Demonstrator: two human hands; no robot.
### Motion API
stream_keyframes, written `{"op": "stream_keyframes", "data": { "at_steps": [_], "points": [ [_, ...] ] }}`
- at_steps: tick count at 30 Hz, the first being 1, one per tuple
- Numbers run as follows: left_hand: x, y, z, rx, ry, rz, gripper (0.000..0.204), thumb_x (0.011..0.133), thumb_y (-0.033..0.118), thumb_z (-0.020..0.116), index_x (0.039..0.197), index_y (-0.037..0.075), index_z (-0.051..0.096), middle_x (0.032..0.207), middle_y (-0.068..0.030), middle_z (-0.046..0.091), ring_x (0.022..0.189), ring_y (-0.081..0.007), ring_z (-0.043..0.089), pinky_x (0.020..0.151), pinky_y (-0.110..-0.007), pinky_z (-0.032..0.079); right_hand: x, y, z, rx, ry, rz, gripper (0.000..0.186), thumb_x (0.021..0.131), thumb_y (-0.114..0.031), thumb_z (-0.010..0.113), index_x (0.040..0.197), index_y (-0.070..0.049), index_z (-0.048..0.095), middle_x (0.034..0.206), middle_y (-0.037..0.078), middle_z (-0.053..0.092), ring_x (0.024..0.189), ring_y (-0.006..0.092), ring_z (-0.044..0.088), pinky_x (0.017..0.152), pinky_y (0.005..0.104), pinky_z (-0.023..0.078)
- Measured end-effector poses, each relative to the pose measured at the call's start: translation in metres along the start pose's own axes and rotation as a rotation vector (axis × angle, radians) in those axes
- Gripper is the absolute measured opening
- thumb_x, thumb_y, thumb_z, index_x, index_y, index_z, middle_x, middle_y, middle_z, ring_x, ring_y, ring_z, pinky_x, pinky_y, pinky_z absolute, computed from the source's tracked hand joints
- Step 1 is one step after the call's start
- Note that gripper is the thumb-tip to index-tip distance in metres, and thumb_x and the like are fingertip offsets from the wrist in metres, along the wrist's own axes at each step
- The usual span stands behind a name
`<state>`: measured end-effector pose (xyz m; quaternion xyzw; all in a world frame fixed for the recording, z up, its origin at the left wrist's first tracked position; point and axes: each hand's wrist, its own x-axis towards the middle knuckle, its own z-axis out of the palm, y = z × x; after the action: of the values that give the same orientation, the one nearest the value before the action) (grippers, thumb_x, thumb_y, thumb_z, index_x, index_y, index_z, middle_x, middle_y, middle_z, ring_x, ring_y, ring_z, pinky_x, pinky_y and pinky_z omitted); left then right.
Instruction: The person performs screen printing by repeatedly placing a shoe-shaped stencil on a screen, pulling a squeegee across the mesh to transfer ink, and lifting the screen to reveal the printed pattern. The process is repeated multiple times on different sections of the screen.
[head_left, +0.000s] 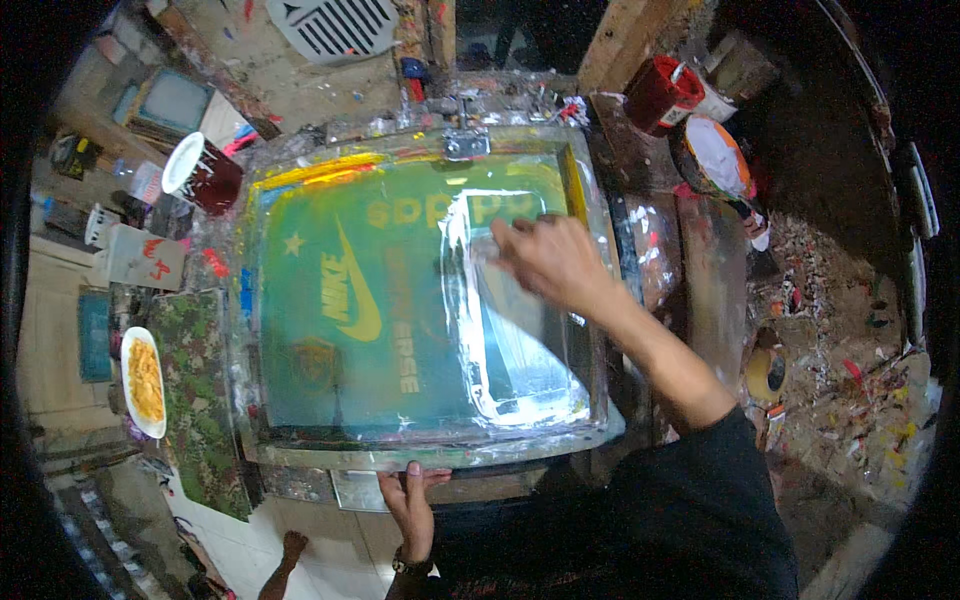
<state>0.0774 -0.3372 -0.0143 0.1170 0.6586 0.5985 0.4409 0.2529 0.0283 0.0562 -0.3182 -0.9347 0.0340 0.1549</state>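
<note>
A screen-printing frame (350, 457) lies in front of me, its green mesh (300, 390) bearing yellowish lettering, a curved mark and a star. Smeared white ink (470, 350) outlines a tall patch on the mesh's right side. Over the top of that patch is my right hand (555, 262), its fingers curled down and blurred by motion; whatever is in them is hidden. My left hand (408, 505) grips the frame's front edge, thumb on top. A metal hinge clamp (466, 145) meets the frame's far edge.
A white-rimmed dark red tub (205, 175) stands left, near an oval white dish of orange stuff (146, 382) and camouflage cloth (200, 370). Right are a red bucket (665, 95), a pot of white ink (718, 160) and a tape roll (765, 373). A bare limb (285, 560) shows lower left.
</note>
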Motion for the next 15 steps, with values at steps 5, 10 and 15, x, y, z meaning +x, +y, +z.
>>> {"op": "stream_keyframes", "data": {
  "at_steps": [5, 10, 15],
  "points": [
    [0.004, -0.004, -0.005, -0.037, -0.076, 0.035, 0.034, 0.108, 0.017, 0.053, 0.127, -0.003, 0.034, 0.093, -0.0175, 0.065, 0.076, -0.0317, 0.074, 0.069, -0.042, 0.063, -0.086, -0.073, -0.024, -0.029, -0.070, -0.051, 0.025, 0.087, -0.014, 0.064, 0.111, -0.010, 0.059, 0.082, 0.011, 0.067, 0.071, 0.0315, 0.071, 0.067, 0.0440, 0.057],
    [0.006, -0.009, -0.008, -0.023, -0.149, 0.142, 0.033, 0.109, 0.022, 0.051, 0.127, -0.003, 0.039, 0.089, -0.0204, 0.069, 0.079, -0.0303, 0.074, 0.073, -0.039, 0.061, -0.137, -0.134, -0.047, 0.049, -0.239, 0.034, 0.026, 0.092, -0.025, 0.064, 0.111, -0.008, 0.059, 0.088, 0.012, 0.068, 0.087, 0.0319, 0.072, 0.094, 0.0488, 0.055],
    [-0.002, 0.013, 0.002, -0.095, -0.173, 0.229, 0.027, 0.110, 0.025, 0.049, 0.121, 0.002, 0.042, 0.092, -0.0203, 0.070, 0.077, -0.0287, 0.073, 0.071, -0.037, 0.061, -0.143, -0.153, -0.070, -0.042, -0.096, 0.101, 0.043, 0.092, -0.047, 0.067, 0.109, -0.008, 0.060, 0.092, 0.010, 0.065, 0.095, 0.0280, 0.069, 0.112, 0.0677, 0.035]
  ]
}}
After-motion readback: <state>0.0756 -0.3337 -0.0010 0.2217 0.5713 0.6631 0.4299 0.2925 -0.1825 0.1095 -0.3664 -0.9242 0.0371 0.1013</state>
